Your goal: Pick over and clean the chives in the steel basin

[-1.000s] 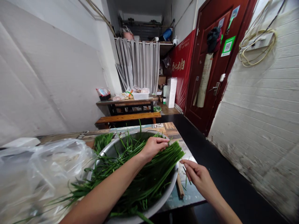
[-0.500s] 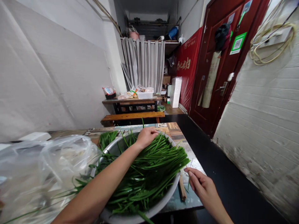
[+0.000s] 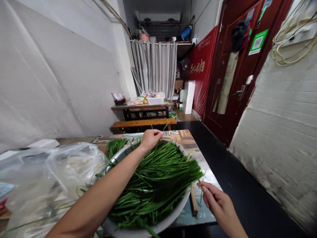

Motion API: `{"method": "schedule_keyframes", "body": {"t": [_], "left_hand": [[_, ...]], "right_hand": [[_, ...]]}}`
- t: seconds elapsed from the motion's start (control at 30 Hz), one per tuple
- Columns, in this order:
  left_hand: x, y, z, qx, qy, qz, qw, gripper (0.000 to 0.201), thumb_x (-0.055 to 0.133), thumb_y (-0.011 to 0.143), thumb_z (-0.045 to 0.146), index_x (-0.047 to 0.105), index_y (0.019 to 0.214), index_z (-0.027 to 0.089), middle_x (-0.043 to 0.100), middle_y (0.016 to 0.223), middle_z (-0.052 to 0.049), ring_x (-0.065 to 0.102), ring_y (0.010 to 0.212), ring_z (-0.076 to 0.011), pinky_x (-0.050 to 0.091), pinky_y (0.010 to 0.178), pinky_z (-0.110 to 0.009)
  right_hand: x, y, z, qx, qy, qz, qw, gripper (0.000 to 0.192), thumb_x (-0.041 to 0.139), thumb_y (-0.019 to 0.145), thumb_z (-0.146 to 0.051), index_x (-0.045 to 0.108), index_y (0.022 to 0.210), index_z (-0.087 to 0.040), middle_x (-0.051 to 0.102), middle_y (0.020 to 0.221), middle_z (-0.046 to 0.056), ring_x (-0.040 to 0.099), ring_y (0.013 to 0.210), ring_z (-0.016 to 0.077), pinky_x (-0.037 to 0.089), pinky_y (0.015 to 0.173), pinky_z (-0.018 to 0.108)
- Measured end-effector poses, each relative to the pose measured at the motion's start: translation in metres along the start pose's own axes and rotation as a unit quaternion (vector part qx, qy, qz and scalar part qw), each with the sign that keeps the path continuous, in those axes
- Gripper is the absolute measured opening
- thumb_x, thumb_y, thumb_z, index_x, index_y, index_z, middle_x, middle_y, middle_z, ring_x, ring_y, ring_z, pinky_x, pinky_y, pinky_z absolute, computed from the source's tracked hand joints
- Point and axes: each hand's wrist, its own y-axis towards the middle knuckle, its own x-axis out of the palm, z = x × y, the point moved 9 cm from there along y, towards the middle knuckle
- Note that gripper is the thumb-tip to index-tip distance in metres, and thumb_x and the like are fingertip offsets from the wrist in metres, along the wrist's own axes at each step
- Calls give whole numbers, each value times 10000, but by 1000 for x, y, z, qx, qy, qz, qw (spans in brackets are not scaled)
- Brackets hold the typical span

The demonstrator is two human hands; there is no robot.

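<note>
A large metal basin (image 3: pixel 184 195) on the table is heaped with long green chives (image 3: pixel 158 175), their cut ends pointing right. Over its far rim, my left hand (image 3: pixel 151 139) has thumb and fingers pinched on a chive blade (image 3: pixel 165 126) that sticks up past the fingertips. My right hand (image 3: pixel 218 198) is beside the cut ends at the basin's right, its fingertips closed on a thin stick (image 3: pixel 200 181) like a bamboo skewer, mostly hidden. Between that hand and the basin lies a bundle of bamboo skewers (image 3: pixel 194 201) on the table.
Clear plastic bags (image 3: pixel 71 168) crowd the table's left side. More chives (image 3: pixel 116 147) lie behind the basin. Beyond the table (image 3: pixel 206 168) are a wooden bench (image 3: pixel 143 123) and another table with a white tub (image 3: pixel 156 99). A red door (image 3: pixel 228 86) is on the right.
My left hand has lifted slightly and shifted left, and a chive blade now shows at its fingertips. My right hand keeps its pinch near the cut ends. The view has turned slightly.
</note>
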Motion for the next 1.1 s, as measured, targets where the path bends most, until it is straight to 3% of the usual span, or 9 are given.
{"method": "schedule_keyframes", "body": {"t": [0.07,0.13,0.23,0.3,0.47,0.77,1.1], "left_hand": [[-5,-8,14,-11,-103,-9,995,370,602,690,384,669,926,106,673,712,-55,551,570,-115,413,557,-221],[5,-21,25,-24,-149,-47,987,395,635,670,344,655,974,92,662,688,-51,528,544,-100,415,551,-222],[38,-46,27,-48,-137,-110,983,286,621,676,276,679,880,84,643,636,-45,507,512,-90,409,533,-215],[57,-60,24,-56,-133,-120,982,238,595,684,243,675,839,81,642,647,-46,521,522,-91,418,546,-212],[85,-71,16,-73,-148,-148,975,272,516,707,197,645,921,89,648,715,-38,467,467,-65,379,491,-196],[82,-68,18,-63,-121,-143,980,307,524,720,239,682,950,111,645,688,-27,514,597,-101,395,616,-215],[81,-66,14,-49,-121,-121,984,302,509,726,251,684,920,99,612,615,-22,467,544,-95,371,579,-215]], "right_hand": [[2,2,-4,-5,-4,-2,1000,438,442,852,-445,614,1016,-77,317,520,-50,290,453,111,239,426,236],[2,6,-11,-15,-9,0,1000,424,446,850,-441,617,1002,-84,336,526,-45,309,458,116,249,431,240],[2,12,-19,-26,-16,5,1000,409,457,848,-430,612,1011,-89,359,526,-40,343,467,126,262,441,244],[2,15,-20,-28,-13,8,999,415,456,848,-428,601,1032,-86,356,516,-45,344,464,127,257,441,244],[0,15,-18,-29,-2,11,1000,434,467,841,-435,590,1049,-75,348,506,-54,321,448,116,230,433,240],[1,15,-14,-22,-4,5,1000,437,453,850,-434,581,1054,-70,347,509,-57,306,447,113,214,433,244],[1,16,-9,-18,-3,1,1000,442,457,853,-420,577,1058,-47,347,489,-61,295,432,106,205,427,245]]}}
